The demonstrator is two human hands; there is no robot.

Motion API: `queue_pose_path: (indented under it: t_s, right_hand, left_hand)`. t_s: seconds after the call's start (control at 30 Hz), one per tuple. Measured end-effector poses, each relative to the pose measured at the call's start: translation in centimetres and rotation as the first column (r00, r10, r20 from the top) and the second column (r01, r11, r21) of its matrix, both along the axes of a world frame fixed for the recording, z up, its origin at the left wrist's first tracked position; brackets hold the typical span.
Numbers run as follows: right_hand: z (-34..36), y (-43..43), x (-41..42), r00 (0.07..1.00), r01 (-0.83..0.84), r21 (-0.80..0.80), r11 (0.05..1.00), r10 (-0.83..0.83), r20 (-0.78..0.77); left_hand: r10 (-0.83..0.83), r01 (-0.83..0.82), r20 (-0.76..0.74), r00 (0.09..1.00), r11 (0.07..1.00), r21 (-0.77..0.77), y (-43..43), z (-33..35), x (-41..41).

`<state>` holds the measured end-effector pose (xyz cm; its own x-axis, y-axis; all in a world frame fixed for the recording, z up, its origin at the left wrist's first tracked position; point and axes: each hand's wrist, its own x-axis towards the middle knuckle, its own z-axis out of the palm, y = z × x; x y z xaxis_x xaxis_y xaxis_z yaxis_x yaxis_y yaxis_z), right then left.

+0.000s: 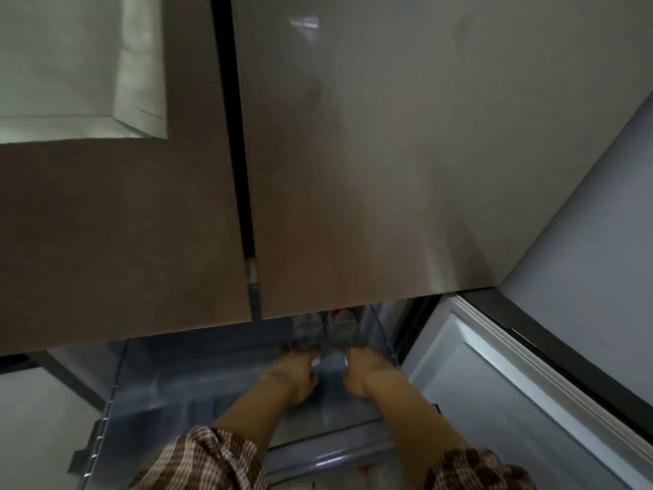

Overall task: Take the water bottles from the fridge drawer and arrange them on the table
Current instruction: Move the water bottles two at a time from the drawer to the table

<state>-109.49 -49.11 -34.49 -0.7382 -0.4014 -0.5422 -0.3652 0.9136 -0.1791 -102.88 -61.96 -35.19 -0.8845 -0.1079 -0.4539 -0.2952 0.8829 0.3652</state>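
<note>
**Desk:** What sits closest to the lens?

**Photographer:** Two checked sleeves (212, 457), pushed up. Bare forearms run forward from them into the open fridge drawer (169, 390).

**Desk:** And the hands?

**Photographer:** The left hand (295, 374) and right hand (364, 374) are side by side, near each other but apart, low in the drawer. The left fingers (300, 350) curl round the near end of the left water bottle (307, 328). The right fingers (355, 351) curl round the near end of the right water bottle (342, 330). Motion blur hides how firm either grip is.

**Desk:** Where do the bottles lie?

**Photographer:** Just beyond the fingers, side by side in the drawer. Their far ends are tucked under the lower edge of the doors above. The right one shows a touch of red at its far end.

**Desk:** Around them?

**Photographer:** To the right of the right fingers, a lower door (494, 401) stands swung open, showing its pale liner and seal. Beyond the fingers, two brushed-metal upper doors (388, 153) are closed, with a dark gap between them. Far up and left of the left fingers, a white sheet (70, 65) is fixed to the left door. A grey wall (600, 206) runs along the far right.
</note>
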Motion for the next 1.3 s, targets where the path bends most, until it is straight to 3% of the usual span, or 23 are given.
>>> queue_pose_path:
  t_s: [0.4, 0.57, 0.7, 0.77, 0.97, 1.17, 1.3]
  right_hand:
    - [-2.7, -0.7, -1.5, 0.974, -0.208, 0.175, 0.962, 0.22, -0.053]
    - [-1.8, 0.0, -1.2, 0.887, -0.41, 0.218, 0.886, 0.443, -0.132]
    - [0.8, -0.2, 0.6, 0.899, -0.391, 0.134, 0.911, 0.409, -0.156]
    - [2.6, -0.3, 1.4, 0.87, -0.419, 0.097, 0.903, 0.429, -0.244]
    - [7.0, -0.9, 4.4, 0.614, -0.653, 0.093, 0.751, 0.598, -0.514]
    - [9.8, -1.1, 7.9, 0.701, -0.617, -0.117, 0.778, 0.475, -0.533]
    - [11.5, -1.5, 10.8, 0.661, -0.673, -0.2, 0.712, 0.458, -0.594]
  left_hand:
    - [0.056, -0.049, 0.057, 0.997, 0.992, -0.113, 0.0, -1.7, -0.8]
    - [0.041, -0.05, -0.057, 0.998, 0.986, -0.161, -2.2, 0.0, 2.0]
    - [0.039, -0.053, -0.086, 0.996, 0.985, -0.164, -3.0, 2.6, 4.7]
    - [0.058, -0.079, -0.124, 0.991, 0.982, -0.174, -3.0, 3.8, 6.3]
    - [0.208, -0.248, -0.339, 0.918, 0.966, -0.079, -3.3, 7.3, 10.2]
    - [0.274, -0.306, -0.393, 0.878, 0.952, -0.019, -3.6, 10.2, 14.0]
    - [0.324, -0.361, -0.48, 0.816, 0.932, 0.015, -4.8, 12.3, 17.1]
